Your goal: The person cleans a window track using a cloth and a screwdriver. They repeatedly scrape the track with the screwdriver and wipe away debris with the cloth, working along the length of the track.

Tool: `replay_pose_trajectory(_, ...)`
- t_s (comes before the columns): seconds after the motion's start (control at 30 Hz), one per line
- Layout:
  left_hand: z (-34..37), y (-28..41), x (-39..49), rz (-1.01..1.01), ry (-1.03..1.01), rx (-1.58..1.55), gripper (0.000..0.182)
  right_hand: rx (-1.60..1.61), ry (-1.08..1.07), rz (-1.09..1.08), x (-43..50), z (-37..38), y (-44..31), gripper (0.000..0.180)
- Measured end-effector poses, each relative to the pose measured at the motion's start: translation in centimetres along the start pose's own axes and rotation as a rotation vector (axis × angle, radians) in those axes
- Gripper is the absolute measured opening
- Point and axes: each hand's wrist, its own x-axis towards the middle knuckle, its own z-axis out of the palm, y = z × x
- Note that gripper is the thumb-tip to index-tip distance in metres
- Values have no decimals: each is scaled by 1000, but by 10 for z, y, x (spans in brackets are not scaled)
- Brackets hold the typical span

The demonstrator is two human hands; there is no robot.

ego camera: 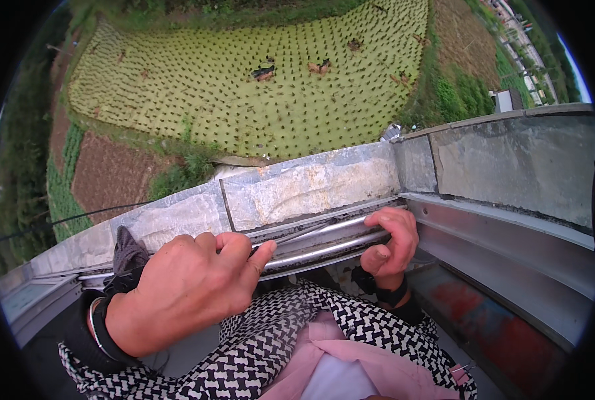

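Note:
My left hand point(197, 285) is closed around the dark end of a thin metal rod point(305, 233), perhaps a screwdriver. The rod slants right along the aluminium window track point(322, 245), and I cannot tell whether its tip touches the track. Grime lines the grooves between the track's bright rails. At the track's right end, my right hand point(395, 240) has curled fingers apart from the thumb, with nothing visible between them. Its fingertips are at the outer rail. A dark grey cloth point(129, 252) lies beyond my left wrist, partly hidden by it.
A stone-faced ledge point(312, 187) borders the track outside, with a drop to a planted paddy point(257, 100) far below. On the right stands an aluminium window frame point(502, 265) beside a stone side wall point(517, 160). Another frame section point(42, 305) is at left. A dark cable point(97, 212) crosses outside.

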Motion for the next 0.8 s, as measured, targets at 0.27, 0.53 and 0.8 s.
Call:
replay_pose_trajectory(0.27, -7, 0, 14, 8, 42, -75, 49, 9, 7, 3, 1, 0, -1, 40)
replay_pose_trajectory(0.53, -32, 9, -8, -210, -262, -76, 50, 16, 25, -9, 0, 1, 1, 38)
replay_pose_trajectory(0.8, -2, 30, -28, -310, -150, -124, 52, -5, 32, -14, -2, 3, 2, 35)
